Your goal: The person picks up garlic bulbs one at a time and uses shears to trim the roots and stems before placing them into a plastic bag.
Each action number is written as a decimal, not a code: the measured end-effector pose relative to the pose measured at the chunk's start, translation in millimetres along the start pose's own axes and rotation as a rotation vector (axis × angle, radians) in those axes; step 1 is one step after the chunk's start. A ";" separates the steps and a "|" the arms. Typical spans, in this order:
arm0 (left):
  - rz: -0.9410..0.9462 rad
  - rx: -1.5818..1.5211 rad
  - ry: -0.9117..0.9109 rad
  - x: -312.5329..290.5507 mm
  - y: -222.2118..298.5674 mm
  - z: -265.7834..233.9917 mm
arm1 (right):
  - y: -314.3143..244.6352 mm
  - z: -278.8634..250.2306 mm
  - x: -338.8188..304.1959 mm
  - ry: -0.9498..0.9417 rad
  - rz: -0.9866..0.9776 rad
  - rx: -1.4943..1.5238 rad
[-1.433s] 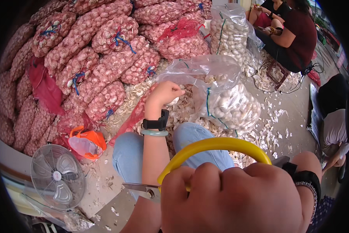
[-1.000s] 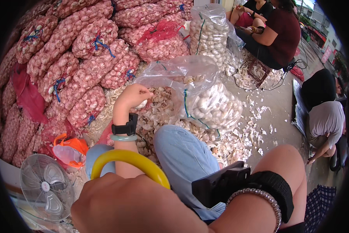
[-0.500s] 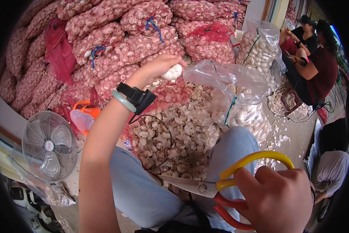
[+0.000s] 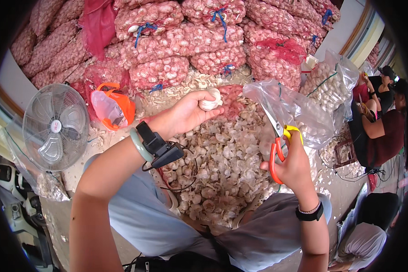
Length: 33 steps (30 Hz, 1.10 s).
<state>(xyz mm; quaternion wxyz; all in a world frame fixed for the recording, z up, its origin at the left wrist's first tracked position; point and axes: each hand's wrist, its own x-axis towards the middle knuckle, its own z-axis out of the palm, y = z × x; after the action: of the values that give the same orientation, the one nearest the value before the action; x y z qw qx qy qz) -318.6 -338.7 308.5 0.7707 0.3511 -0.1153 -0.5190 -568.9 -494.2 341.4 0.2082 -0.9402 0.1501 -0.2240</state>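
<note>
My left hand (image 4: 191, 111) holds a white garlic bulb (image 4: 210, 99) between thumb and fingers, above the far side of a heap of garlic (image 4: 217, 158) between my legs. Loose skins and bulbs make up that heap. In my right hand (image 4: 293, 167) is a pair of scissors (image 4: 276, 147) with one red and one yellow handle. Its blades point up and away, close together, toward a clear plastic bag (image 4: 299, 111). The scissors and the garlic bulb are well apart. A black device and a pale bangle sit on my left wrist.
Red mesh sacks of garlic (image 4: 181, 43) are stacked at the back. On the left stand a fan (image 4: 55, 127) and an orange bag (image 4: 113, 106). A tied bag of garlic (image 4: 324, 79) is at the right, where other people (image 4: 378, 115) sit.
My right hand has swung the scissors up and away from my lap, their blades turning from left to upward. My left hand still holds a garlic bulb. The view has shifted.
</note>
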 end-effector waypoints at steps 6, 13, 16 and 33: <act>0.007 0.065 -0.152 4.9 -17.7 22.7 | 1.9 3.6 3.0 -0.022 -0.074 -0.160; -0.126 0.201 -0.125 10.9 -15.7 32.0 | 8.3 4.6 24.5 0.012 -0.060 -0.224; -0.130 0.330 -0.088 14.8 -4.3 24.4 | 14.0 7.6 34.7 -0.011 -0.091 -0.171; 0.090 0.772 -0.210 15.0 50.1 13.3 | 21.4 15.0 73.6 -0.092 -0.136 -0.088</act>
<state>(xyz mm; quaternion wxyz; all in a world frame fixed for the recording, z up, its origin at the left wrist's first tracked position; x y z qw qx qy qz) -283.2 -346.8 348.5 0.5881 0.5545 -0.3952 -0.4365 -502.8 -535.6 345.8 0.1578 -0.9657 0.0859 -0.1875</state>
